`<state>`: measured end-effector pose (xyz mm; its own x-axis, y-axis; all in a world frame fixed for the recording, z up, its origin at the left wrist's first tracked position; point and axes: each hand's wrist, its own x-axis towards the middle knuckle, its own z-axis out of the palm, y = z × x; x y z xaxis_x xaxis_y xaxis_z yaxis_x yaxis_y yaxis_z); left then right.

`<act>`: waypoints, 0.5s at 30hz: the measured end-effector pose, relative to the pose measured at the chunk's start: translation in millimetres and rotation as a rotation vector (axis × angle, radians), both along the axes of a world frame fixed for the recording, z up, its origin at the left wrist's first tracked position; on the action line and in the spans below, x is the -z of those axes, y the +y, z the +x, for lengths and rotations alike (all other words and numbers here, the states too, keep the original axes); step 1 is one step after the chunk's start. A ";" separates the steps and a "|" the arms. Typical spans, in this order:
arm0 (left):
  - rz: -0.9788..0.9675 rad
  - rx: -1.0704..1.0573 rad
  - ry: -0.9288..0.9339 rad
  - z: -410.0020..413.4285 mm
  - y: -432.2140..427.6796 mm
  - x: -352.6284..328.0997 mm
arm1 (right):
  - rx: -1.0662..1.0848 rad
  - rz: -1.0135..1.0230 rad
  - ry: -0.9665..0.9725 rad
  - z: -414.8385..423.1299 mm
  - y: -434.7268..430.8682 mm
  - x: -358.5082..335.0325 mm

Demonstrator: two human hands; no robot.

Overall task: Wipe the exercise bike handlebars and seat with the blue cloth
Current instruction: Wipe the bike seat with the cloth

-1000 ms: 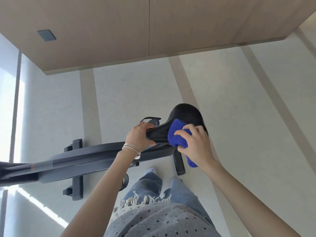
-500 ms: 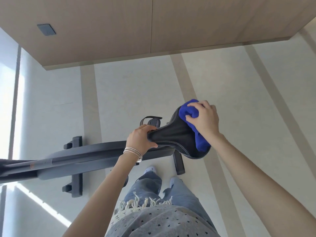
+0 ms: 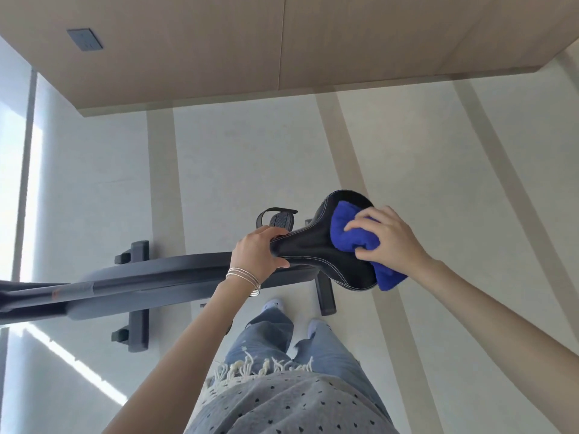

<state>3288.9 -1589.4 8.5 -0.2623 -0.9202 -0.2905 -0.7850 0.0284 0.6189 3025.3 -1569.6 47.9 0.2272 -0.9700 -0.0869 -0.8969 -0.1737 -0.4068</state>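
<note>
Pressing bunched blue cloth (image 3: 354,233) on black seat (image 3: 316,249), right hand (image 3: 388,236) gripping

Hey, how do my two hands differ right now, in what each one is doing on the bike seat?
The left hand grips the narrow nose of the black stitched bike seat; the right hand presses the crumpled blue cloth on the seat's wide rear. The left hand touches the seat directly; the right hand has cloth between. The left wrist wears thin silver bangles; the right wrist is bare. Both rest on the same seat.
</note>
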 end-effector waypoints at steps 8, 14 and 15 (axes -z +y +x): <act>-0.001 0.046 -0.021 5.9 1.2 3.8 | 0.187 0.070 -0.146 -12.7 2.8 -1.9; 0.099 0.032 -0.002 41.9 4.6 12.3 | 0.095 -0.016 -0.066 20.4 9.0 3.2; 0.092 0.017 -0.007 51.1 7.2 12.8 | 0.043 -0.013 -0.052 32.6 8.7 5.2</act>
